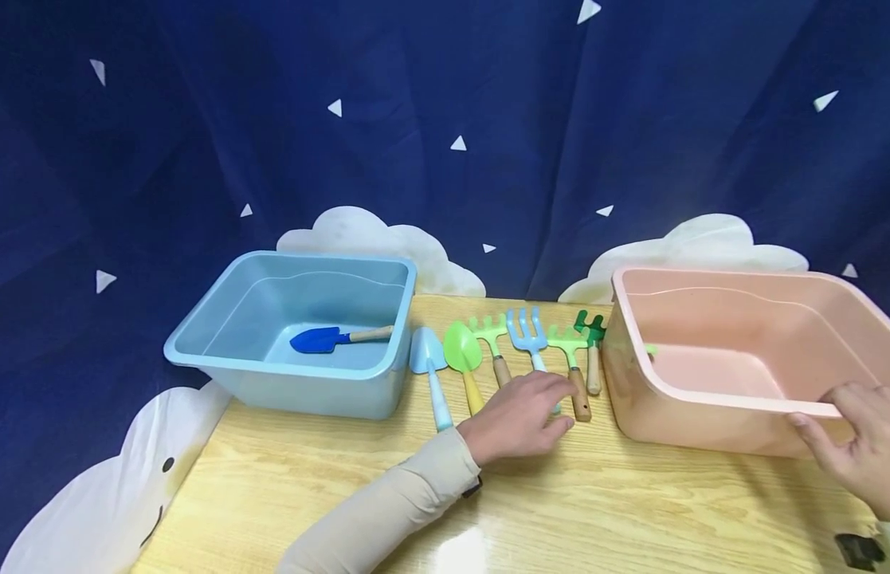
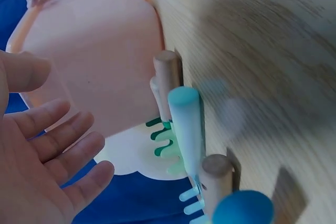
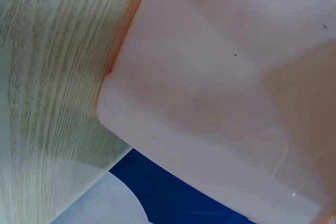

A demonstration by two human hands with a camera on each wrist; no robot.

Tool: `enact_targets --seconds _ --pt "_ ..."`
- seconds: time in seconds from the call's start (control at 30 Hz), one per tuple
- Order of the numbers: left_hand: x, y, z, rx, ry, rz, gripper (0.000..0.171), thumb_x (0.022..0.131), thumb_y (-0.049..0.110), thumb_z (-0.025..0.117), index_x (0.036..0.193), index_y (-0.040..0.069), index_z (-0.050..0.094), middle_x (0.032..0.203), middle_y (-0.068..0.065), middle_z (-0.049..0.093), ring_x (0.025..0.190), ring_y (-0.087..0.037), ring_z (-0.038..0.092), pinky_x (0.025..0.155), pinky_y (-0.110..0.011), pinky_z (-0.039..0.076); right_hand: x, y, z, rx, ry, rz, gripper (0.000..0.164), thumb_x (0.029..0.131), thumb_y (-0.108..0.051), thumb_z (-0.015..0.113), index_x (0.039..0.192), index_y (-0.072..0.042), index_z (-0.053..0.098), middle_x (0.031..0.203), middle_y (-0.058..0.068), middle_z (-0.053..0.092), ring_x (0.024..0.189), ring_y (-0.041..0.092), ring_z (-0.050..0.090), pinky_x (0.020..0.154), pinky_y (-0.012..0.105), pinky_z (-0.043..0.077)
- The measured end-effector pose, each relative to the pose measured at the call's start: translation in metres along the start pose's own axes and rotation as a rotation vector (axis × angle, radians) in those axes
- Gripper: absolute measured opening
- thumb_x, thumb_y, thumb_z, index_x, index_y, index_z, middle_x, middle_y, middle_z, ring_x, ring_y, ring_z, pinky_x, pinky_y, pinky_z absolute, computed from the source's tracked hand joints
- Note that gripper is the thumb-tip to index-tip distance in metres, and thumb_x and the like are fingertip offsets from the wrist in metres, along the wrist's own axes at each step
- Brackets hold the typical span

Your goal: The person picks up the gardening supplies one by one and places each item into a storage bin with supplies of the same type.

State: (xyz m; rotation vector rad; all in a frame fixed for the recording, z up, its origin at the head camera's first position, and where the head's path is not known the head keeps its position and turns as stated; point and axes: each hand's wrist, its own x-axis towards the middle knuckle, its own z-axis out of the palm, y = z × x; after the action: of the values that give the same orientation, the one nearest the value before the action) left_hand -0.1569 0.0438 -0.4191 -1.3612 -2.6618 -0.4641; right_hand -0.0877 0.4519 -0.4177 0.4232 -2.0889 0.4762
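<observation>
My left hand (image 1: 519, 418) hovers over the handles of a row of toy garden tools, its fingers loosely spread and holding nothing in the left wrist view. Nearest to it are a blue fork (image 1: 528, 339) and a green rake (image 1: 575, 363) with a wooden handle. The row also has a light-blue shovel (image 1: 428, 351), a green shovel (image 1: 462, 347) with a yellow handle, another green rake (image 1: 491, 331) and a dark green rake (image 1: 593, 335). At the right, my right hand (image 1: 864, 434) grips the near rim of a pink basin (image 1: 710, 418), thumb outside.
On the left stands a light-blue basin (image 1: 308, 391) with a blue trowel (image 1: 319, 340) lying inside. A small green piece (image 1: 651, 349) shows at the pink basin's inner left wall. Behind the wooden table (image 1: 595, 510) hangs a dark blue curtain (image 1: 416, 72).
</observation>
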Motion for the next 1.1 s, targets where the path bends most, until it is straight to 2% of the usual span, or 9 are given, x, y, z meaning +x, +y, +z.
enact_targets --seconds 0.13,0.37,0.57,0.7,0.8,1.0,1.1 --pt "-0.003 -0.007 0.001 0.021 -0.01 -0.015 0.037 0.098 0.032 0.055 0.131 0.017 0.06 0.132 0.003 0.064 0.127 -0.015 0.059 0.106 -0.027 0.047 0.0 0.001 0.001 0.016 0.007 0.004 0.075 0.083 -0.072 0.061 0.063 0.0 0.056 0.059 -0.004 0.051 0.077 -0.017 0.029 0.064 0.017 0.02" --pt "-0.01 -0.017 -0.002 0.05 -0.015 -0.016 0.037 0.098 0.032 0.057 0.129 0.014 0.062 0.13 0.001 0.064 0.125 -0.015 0.059 0.103 -0.029 0.05 0.003 -0.003 0.001 0.011 0.021 -0.01 0.076 0.083 -0.073 0.06 0.062 0.0 0.055 0.056 0.003 0.05 0.075 -0.016 0.029 0.064 0.015 0.02" --pt "-0.008 -0.024 -0.006 0.04 -0.005 -0.033 0.035 0.097 0.029 0.056 0.128 0.013 0.063 0.127 0.001 0.065 0.121 -0.016 0.062 0.1 -0.029 0.051 0.004 -0.003 0.001 0.023 0.028 -0.01 0.075 0.082 -0.072 0.061 0.061 0.0 0.055 0.056 -0.002 0.05 0.076 -0.016 0.03 0.065 0.014 0.02" --pt "-0.002 -0.03 -0.01 0.001 -0.024 -0.072 0.036 0.097 0.028 0.056 0.129 0.012 0.062 0.127 -0.001 0.066 0.12 -0.017 0.062 0.1 -0.03 0.051 0.006 -0.003 0.0 0.041 0.03 -0.033 0.073 0.083 -0.069 0.062 0.059 0.0 0.055 0.056 -0.005 0.05 0.072 -0.015 0.032 0.066 0.011 0.021" --pt "0.003 -0.035 -0.01 -0.049 -0.046 -0.114 0.038 0.099 0.03 0.055 0.132 0.012 0.061 0.132 -0.002 0.064 0.125 -0.018 0.06 0.101 -0.031 0.051 0.009 -0.003 0.0 0.039 0.029 -0.061 0.073 0.083 -0.068 0.062 0.057 -0.001 0.055 0.053 -0.002 0.05 0.067 -0.015 0.033 0.065 0.009 0.022" --pt "0.011 -0.045 -0.01 -0.147 -0.076 -0.203 0.042 0.1 0.031 0.055 0.137 0.012 0.058 0.142 -0.003 0.059 0.132 -0.02 0.056 0.103 -0.032 0.051 0.004 -0.001 0.001 0.009 0.027 -0.03 0.075 0.082 -0.071 0.061 0.06 0.0 0.055 0.056 0.004 0.052 0.078 -0.02 0.029 0.067 0.011 0.02" --pt "0.016 -0.049 -0.01 -0.179 -0.086 -0.24 0.043 0.1 0.031 0.054 0.139 0.013 0.056 0.143 -0.002 0.058 0.134 -0.019 0.054 0.106 -0.032 0.049 0.004 0.0 0.001 -0.002 0.017 -0.03 0.076 0.083 -0.072 0.06 0.06 0.0 0.056 0.055 0.007 0.051 0.079 -0.02 0.028 0.068 0.01 0.02"
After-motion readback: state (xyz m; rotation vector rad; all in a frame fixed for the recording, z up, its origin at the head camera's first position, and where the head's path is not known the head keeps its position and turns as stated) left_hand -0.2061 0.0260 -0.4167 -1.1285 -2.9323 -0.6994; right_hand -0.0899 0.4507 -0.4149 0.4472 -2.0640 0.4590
